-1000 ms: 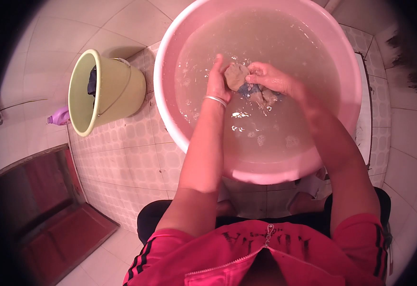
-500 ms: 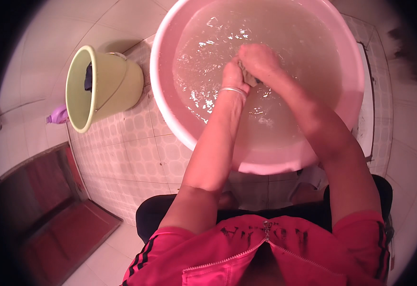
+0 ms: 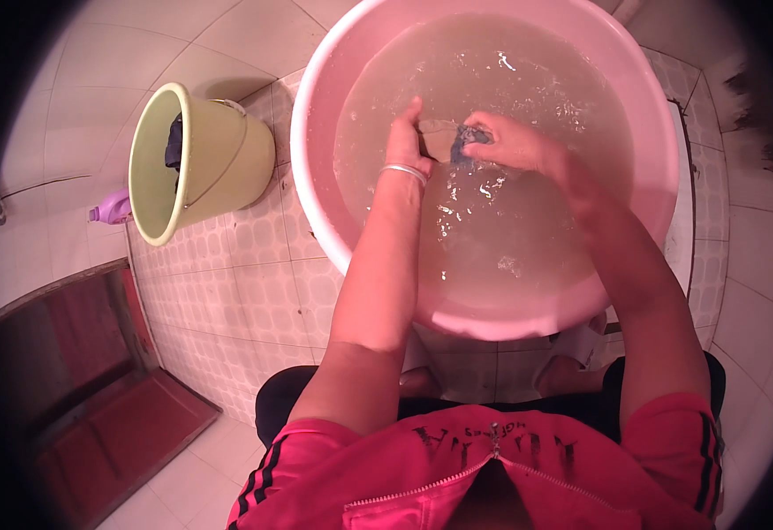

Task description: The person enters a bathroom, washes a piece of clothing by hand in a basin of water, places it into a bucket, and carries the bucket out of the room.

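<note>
Both hands are over a large pink tub (image 3: 309, 168) of cloudy water. Between them a small wet cloth (image 3: 438, 141) stretches at the water's surface, beige with a bunched blue-grey end. My right hand (image 3: 512, 143) pinches the blue-grey end between thumb and fingers. At the beige end, my left hand (image 3: 406, 143) holds the cloth against its palm, thumb pointing away from me. Its other fingers are largely hidden by the cloth and water. A pale bangle (image 3: 404, 171) circles my left wrist.
Left of the tub, a yellow-green bucket (image 3: 227, 163) leans with its mouth to the left and dark cloth (image 3: 174, 141) inside. Behind it lies a purple bottle (image 3: 113, 209). A reddish-brown panel (image 3: 130, 442) stands at lower left. Patterned tiles (image 3: 258, 291) cover the floor.
My hands were pressed together on the bunched cloth. They have moved apart, the left one leftward and the right one to the right and nearer, so the cloth now shows stretched between them.
</note>
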`<control>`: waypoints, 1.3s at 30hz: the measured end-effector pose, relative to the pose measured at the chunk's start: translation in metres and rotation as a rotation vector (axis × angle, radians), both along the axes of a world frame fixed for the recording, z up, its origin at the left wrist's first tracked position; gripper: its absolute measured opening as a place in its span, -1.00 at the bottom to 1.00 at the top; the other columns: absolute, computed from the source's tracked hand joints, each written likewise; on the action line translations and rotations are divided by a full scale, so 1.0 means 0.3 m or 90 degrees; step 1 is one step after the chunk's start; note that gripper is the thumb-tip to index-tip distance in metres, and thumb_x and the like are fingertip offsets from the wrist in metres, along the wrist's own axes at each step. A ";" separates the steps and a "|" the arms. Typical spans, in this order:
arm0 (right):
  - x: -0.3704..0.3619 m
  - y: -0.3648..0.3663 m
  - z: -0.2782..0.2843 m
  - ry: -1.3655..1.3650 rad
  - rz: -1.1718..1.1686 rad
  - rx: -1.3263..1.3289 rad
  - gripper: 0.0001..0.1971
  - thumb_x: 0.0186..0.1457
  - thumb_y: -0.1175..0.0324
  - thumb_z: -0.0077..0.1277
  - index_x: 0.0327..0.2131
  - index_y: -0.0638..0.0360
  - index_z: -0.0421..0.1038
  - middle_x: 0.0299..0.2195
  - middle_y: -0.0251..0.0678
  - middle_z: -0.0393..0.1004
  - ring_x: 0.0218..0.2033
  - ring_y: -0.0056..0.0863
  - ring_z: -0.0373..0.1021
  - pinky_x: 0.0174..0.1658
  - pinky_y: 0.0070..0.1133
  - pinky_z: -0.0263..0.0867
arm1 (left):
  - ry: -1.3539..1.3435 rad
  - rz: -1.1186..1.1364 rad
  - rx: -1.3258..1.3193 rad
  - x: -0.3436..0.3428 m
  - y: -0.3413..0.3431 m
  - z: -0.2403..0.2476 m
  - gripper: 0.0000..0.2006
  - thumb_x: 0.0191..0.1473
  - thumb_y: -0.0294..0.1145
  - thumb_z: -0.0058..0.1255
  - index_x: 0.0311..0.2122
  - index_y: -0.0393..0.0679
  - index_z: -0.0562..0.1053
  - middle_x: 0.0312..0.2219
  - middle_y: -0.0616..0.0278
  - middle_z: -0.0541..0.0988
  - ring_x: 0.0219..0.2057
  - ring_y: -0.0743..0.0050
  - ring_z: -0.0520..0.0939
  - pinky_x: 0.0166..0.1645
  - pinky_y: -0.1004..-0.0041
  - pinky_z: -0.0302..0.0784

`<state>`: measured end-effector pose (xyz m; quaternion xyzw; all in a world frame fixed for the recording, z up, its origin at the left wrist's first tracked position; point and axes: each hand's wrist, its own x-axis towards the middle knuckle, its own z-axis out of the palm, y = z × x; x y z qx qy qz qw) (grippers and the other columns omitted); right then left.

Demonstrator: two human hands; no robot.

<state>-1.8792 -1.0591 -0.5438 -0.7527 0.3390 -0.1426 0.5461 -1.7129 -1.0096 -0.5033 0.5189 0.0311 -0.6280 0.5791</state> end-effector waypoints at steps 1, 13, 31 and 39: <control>-0.003 0.004 -0.008 0.005 -0.002 -0.001 -0.77 0.10 0.27 -0.11 -0.34 0.29 0.33 -0.40 -0.39 0.41 -0.34 -0.64 0.34 -0.29 -0.56 0.29 | -0.071 -0.046 0.014 -0.004 -0.004 -0.023 -0.64 0.12 -0.03 -0.16 -0.47 -0.15 0.37 -0.54 0.13 0.49 -0.44 0.24 0.54 -0.32 0.33 0.47; 0.104 0.014 0.124 0.287 -0.242 -0.173 -0.70 -0.01 0.16 -0.19 -0.39 0.14 0.46 -0.47 -0.02 0.46 -0.41 -0.01 0.40 -0.30 -0.26 0.31 | 0.136 -0.017 -0.045 -0.193 0.007 -0.101 -0.65 0.18 -0.07 -0.34 -0.26 -0.14 0.39 -0.33 0.14 0.51 -0.24 0.22 0.51 -0.18 0.22 0.46; -0.069 -0.033 -0.040 0.011 -0.192 0.063 -0.51 -0.02 0.17 0.01 -0.02 0.16 0.25 -0.23 -0.19 0.41 -0.25 -0.37 0.38 -0.21 -0.47 0.30 | -0.039 -0.081 -0.024 -0.015 -0.006 -0.068 -0.75 0.08 -0.19 -0.12 -0.33 -0.19 0.35 -0.54 0.22 0.46 -0.40 0.35 0.54 -0.19 0.27 0.45; 0.156 0.172 0.191 -0.117 -0.113 -0.346 -0.72 -0.06 0.21 0.02 -0.28 0.13 0.42 -0.26 -0.15 0.43 -0.41 -0.28 0.43 -0.40 -0.43 0.35 | 0.102 -0.012 0.000 -0.083 0.004 -0.117 -0.81 0.14 -0.35 -0.24 -0.19 -0.18 0.34 -0.34 0.21 0.49 -0.39 0.42 0.56 -0.41 0.40 0.54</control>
